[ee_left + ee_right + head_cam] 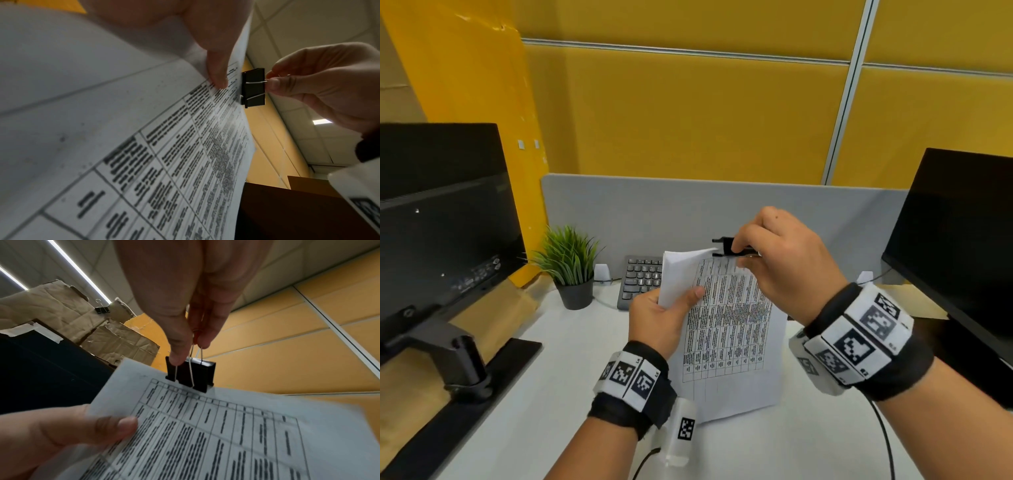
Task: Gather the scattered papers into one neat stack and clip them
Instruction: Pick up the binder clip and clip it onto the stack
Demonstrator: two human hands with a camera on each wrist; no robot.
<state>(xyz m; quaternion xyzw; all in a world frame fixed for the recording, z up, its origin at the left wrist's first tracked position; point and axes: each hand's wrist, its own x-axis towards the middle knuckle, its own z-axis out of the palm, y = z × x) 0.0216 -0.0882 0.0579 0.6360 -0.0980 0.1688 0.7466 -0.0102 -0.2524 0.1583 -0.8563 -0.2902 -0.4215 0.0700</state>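
A stack of white papers (732,329) printed with a table stands upright, its lower edge on the white desk (544,394). My left hand (661,315) grips the stack's upper left side, thumb on the front sheet (115,425). My right hand (774,253) pinches the wire handles of a black binder clip (726,247) at the papers' top edge. The clip's mouth is spread open over that edge (191,376), and the same clip (254,87) meets the paper edge in the left wrist view.
A black monitor (438,219) on an arm stands at the left, another monitor (959,240) at the right. A small potted plant (571,267) and a black keyboard (640,277) sit behind the papers, before a grey divider (722,212). Brown paper and a second clip (101,309) hang behind.
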